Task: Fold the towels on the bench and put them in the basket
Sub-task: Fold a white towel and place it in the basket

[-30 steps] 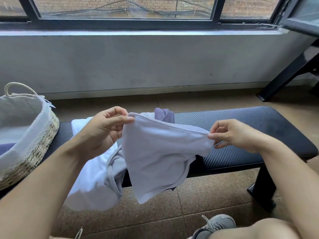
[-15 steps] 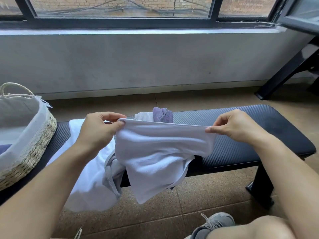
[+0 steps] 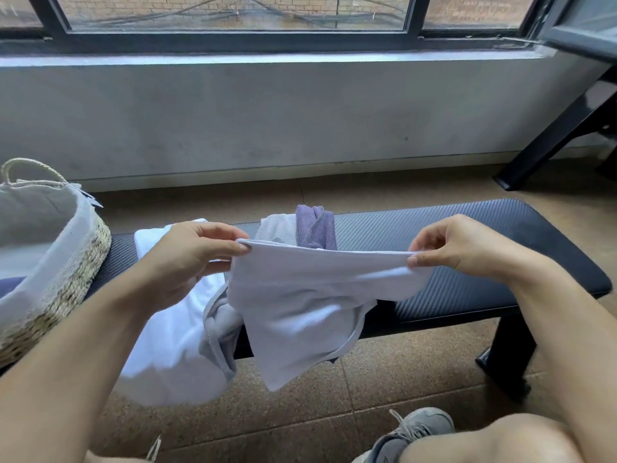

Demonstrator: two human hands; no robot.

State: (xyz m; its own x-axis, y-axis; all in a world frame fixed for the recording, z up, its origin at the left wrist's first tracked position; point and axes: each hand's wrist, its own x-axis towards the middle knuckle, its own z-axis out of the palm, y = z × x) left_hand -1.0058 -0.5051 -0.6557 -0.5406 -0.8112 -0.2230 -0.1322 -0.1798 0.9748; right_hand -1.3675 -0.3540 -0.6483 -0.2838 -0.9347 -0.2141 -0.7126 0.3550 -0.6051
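Head view — both hands, left hand point(image 3: 187, 259) and right hand point(image 3: 467, 248), still pinching towel point(image 3: 300, 305), stretched flatter.

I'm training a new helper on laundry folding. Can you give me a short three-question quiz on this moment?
1. True or false: both the left hand and the right hand pinch the top edge of the pale towel.
2. Where does the basket stand? A: on the floor; B: on the bench's left end; C: on the windowsill.
3. What colour is the crumpled towel lying behind the held one?

Key: 1 true; 2 B; 3 purple.
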